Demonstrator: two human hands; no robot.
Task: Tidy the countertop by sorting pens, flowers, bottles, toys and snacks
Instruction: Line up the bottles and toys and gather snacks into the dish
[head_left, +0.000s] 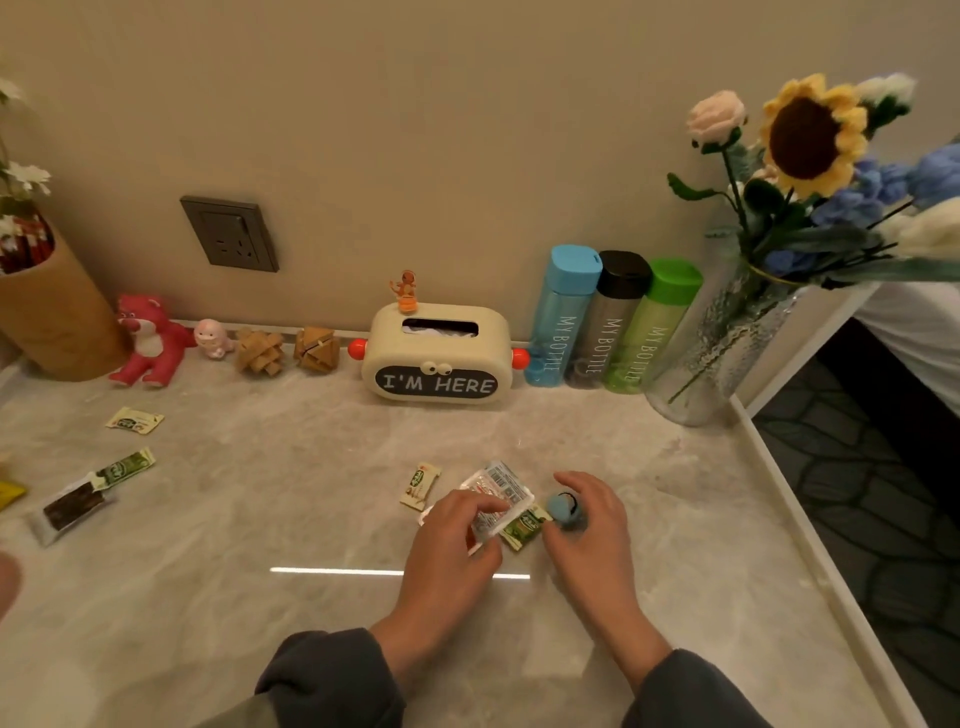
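marble countertop (260, 519) — snacks (134, 419), toys (150, 340), bottles (613, 322)

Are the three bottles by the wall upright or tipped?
Upright: blue bottle, black bottle and green bottle stand on their bases, caps up.

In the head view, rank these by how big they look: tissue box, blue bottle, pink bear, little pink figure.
1. tissue box
2. blue bottle
3. pink bear, close to the bottle, so unsure
4. little pink figure, clearly smallest

Bare bench (291, 467) lies open in front of the tissue box (436, 353), flanked by toys (150, 340) left and bottles (597, 322) right.
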